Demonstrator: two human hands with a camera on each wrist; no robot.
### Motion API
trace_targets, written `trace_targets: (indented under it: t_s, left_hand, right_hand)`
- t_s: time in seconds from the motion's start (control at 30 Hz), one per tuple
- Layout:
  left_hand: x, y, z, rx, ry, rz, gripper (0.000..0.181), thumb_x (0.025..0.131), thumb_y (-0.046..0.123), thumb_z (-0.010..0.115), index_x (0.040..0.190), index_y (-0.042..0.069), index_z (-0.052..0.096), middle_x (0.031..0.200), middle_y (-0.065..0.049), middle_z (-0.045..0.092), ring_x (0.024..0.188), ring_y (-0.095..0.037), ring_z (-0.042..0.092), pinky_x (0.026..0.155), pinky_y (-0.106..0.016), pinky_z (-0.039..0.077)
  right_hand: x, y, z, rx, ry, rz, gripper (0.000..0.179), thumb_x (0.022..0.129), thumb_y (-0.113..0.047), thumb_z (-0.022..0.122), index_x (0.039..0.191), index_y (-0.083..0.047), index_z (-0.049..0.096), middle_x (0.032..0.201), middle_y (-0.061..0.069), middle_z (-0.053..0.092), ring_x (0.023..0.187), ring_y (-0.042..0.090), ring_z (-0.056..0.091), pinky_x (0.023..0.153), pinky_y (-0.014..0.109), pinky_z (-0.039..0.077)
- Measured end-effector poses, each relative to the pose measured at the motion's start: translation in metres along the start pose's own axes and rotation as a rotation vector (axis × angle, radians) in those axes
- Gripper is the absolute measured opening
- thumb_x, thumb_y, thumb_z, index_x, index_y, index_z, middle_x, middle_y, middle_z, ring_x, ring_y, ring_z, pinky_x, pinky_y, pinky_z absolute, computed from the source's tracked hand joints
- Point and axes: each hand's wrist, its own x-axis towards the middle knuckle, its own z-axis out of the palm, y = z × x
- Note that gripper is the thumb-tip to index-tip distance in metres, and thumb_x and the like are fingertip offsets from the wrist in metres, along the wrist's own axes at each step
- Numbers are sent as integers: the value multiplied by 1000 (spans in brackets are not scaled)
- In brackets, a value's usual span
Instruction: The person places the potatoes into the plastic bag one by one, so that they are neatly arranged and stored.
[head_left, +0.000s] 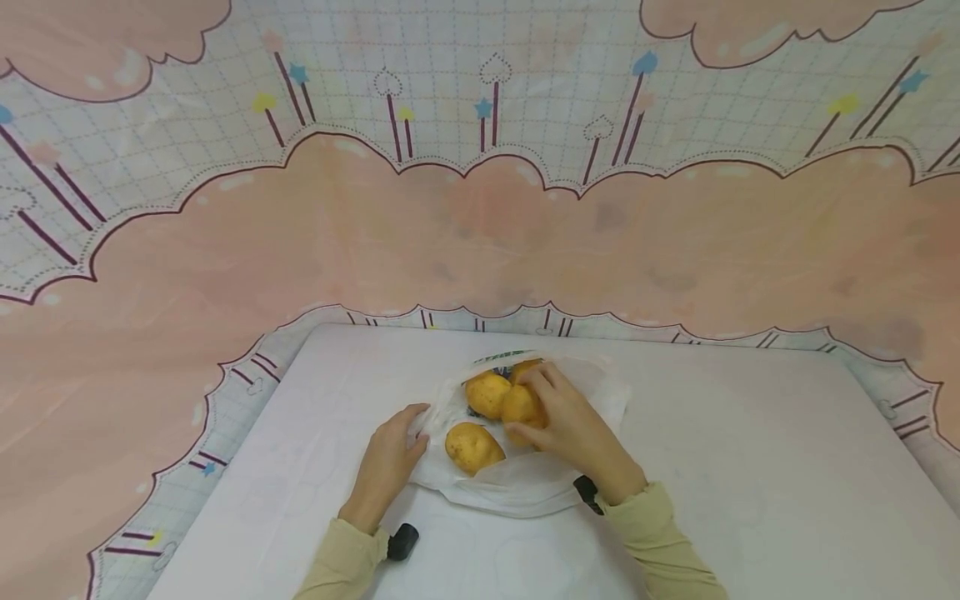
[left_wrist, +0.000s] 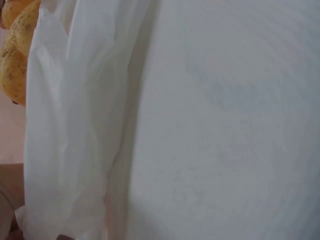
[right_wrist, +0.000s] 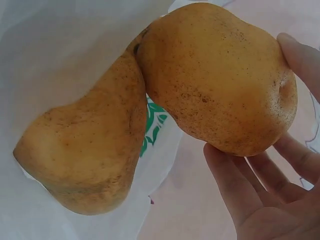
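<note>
A white plastic bag (head_left: 517, 492) with some green print lies on the table, its mouth spread wide. Several yellow potatoes are in it: one potato (head_left: 472, 448) near the front and another (head_left: 487, 393) farther back. My right hand (head_left: 573, 425) grips a potato (right_wrist: 215, 80) between thumb and fingertips; in the right wrist view it touches a second, lumpy potato (right_wrist: 90, 150). At the bag's left edge, my left hand (head_left: 386, 458) pinches the plastic. The bag's wall (left_wrist: 75, 125) hides most of that hand in the left wrist view.
The white table (head_left: 750, 467) extends to both sides of the bag. A patterned cloth (head_left: 480, 233) with clouds hangs behind the table and shows along its sides. Each wrist carries a small black camera, such as the left one (head_left: 402, 542).
</note>
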Motion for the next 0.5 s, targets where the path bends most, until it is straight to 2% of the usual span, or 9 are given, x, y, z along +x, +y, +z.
trace_targets:
  t_s: [0.23,0.5]
  left_hand:
    - [0,-1,1,0,5,2,45,86,4,73,129,3,61,127,-17,66,119,-36,62,100,-49,50]
    - [0,-2,0,3,10,7,45,86,4,73,129,4,61,127,-17,66,119,-35,62,101,-49,50]
  right_hand:
    - [0,-3,4,-10,7,-17,54,78,-29,85,120,-8,59,120,4,53,100,20,58,87,37,56]
    - [-2,-5,11,-59,-35,-12,53,78,-30,85,120,-9,58,121,8,53,91,24,61,78,39,57]
